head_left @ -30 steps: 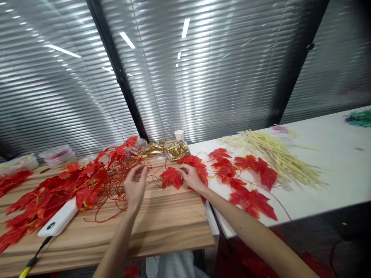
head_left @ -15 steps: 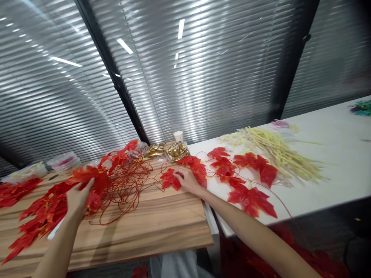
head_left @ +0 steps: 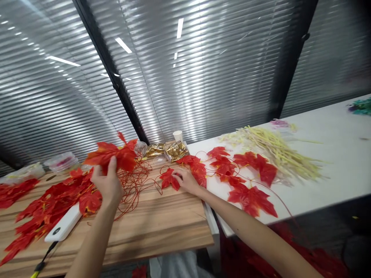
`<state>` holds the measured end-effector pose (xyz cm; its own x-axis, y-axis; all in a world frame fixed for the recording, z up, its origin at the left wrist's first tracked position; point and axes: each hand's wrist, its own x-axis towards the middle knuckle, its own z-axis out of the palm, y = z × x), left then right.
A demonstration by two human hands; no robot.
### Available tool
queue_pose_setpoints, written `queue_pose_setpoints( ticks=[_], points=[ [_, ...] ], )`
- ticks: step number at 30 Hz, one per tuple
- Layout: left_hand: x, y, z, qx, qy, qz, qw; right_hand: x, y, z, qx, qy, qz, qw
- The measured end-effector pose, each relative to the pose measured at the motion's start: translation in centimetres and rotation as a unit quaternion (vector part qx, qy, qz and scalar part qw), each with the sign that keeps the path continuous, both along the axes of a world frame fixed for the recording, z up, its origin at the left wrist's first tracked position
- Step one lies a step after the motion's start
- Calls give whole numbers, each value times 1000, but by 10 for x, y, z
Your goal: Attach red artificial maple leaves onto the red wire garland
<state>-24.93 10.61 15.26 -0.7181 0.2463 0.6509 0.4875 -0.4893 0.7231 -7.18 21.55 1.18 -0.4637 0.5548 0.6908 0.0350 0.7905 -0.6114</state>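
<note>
Left hand [head_left: 108, 181]: raised above the left half of the bench [head_left: 171, 222], partly closed, thumb and fingers pinching a large red leaf [head_left: 108, 154], which may be more than one layer. The leaf projects beyond the fingertips, clear of the bench top, its broad axis running roughly left to right.

Right hand [head_left: 188, 180]: low over the bench, near its right edge; thumb and forefinger are drawn together on a small red leaf [head_left: 167, 180] at its right side. Whether cord is caught in this pinch cannot be told.

Principal relation: the large leaf lies to the left of the right hand and of the small leaf, well apart from both; the left hand is the nearer to it. A tangle of red cord [head_left: 135, 185] occupies the bench between.

Surroundings: a heap of red leaves [head_left: 55, 202] lies toward the bench's left edge, a white device [head_left: 65, 224] against its near side. Gold packets [head_left: 176, 150] and a paper cup [head_left: 177, 135] stand at the far edge. Beyond the right edge, a white table [head_left: 333, 154] bears strung leaves [head_left: 252, 199] and yellow strips [head_left: 278, 154].
</note>
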Motion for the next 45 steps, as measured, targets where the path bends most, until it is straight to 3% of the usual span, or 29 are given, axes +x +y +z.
queue_pose_setpoints(
  ticks=[3, 7, 11, 14, 18, 23, 27, 31, 38, 45],
  points=[
    [38, 26, -16, -8, -142, -165, 976, 1, 0, 1, -4, -4, -3, 1000],
    [62, 44, -44, -61, -200, -351, 913, 2, 0, 3, -11, -11, -12, 1000],
    [67, 41, -73, -141, -219, -435, 862, 0, 2, -3, -35, -37, -55, 997],
    [64, 40, -87, -171, -222, -433, 857, -1, 4, -7, -57, -37, -71, 995],
    [55, 46, -97, -156, -234, -363, 888, 2, 1, -2, -63, -37, -46, 996],
    [43, 52, -104, -172, -237, -303, 907, 6, -3, 8, -71, -12, -20, 997],
    [37, 53, -106, -162, -255, -275, 913, 7, -3, 6, -83, -7, -28, 996],
    [34, 54, -110, -145, -235, -279, 920, 5, 0, 0, -88, 6, -46, 995],
    [30, 57, -120, -172, -172, -276, 930, 4, 2, -2, -82, 8, -55, 995],
    [39, 56, -121, -206, -125, -270, 932, 3, 0, -5, -80, 3, -95, 992]
  ],
)
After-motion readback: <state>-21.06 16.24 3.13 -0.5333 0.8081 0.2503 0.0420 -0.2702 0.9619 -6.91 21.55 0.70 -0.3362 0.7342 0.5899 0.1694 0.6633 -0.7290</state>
